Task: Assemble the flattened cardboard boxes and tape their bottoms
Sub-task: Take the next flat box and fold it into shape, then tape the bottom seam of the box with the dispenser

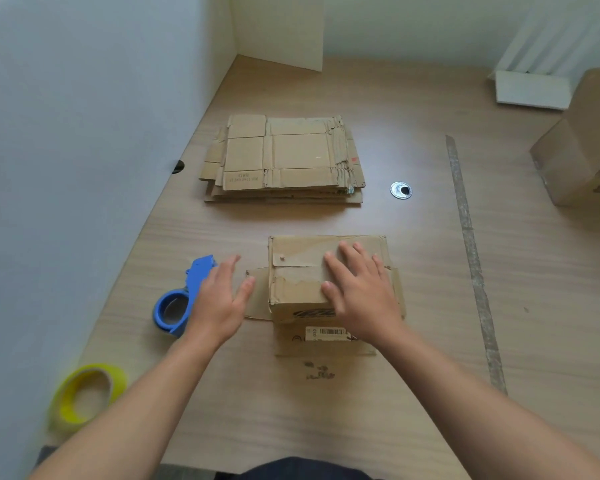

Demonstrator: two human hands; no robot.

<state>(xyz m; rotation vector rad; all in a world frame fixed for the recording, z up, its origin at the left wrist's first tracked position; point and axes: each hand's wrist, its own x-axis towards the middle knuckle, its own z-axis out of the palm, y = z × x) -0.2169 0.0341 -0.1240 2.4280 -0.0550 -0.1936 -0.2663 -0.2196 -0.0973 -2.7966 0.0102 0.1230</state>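
Right now the small brown cardboard box (302,285) sits on the near middle of the pale wooden table (326,410), seemingly upside down, its bottom flaps folded shut. The right hand (361,292) lies flat on those flaps, fingers straight, pressing down. The left hand (219,303) is also spread, just left of the box above the blue plastic tape dispenser (174,306) — gripping nothing. To do this step well, hold the flaps level so they meet, then run tape straight along the seam — lapping onto both end walls. A stack of flattened brown cardboard boxes (281,157) lies at the far side.
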